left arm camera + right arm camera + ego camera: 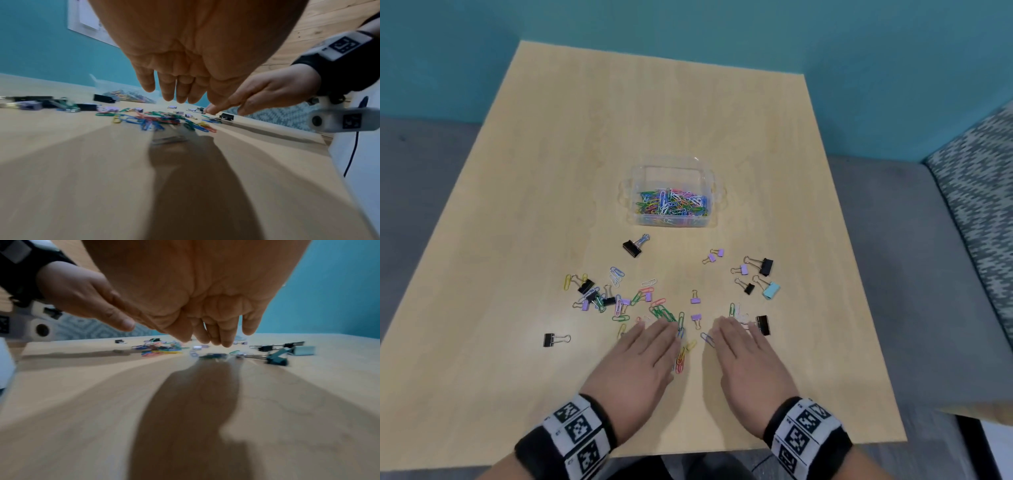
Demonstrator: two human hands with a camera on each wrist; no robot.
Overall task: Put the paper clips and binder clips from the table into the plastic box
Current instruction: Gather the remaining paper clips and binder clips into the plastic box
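Both the left hand (640, 359) and the right hand (750, 359) hover flat with straight, empty fingers, and the loose coloured wire paper clips (681, 356) lie between them, nearer the left, before the clear plastic box (671, 192).

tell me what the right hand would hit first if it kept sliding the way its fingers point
Probably the green paper clip and pale clips just past the right hand, with the black binder clip slightly right of that line. Height above the table is unclear.

Multicoloured paper clips (650, 310); black, lilac and seemingly pale-blue binder clips (765, 266); teal wall (688, 31).
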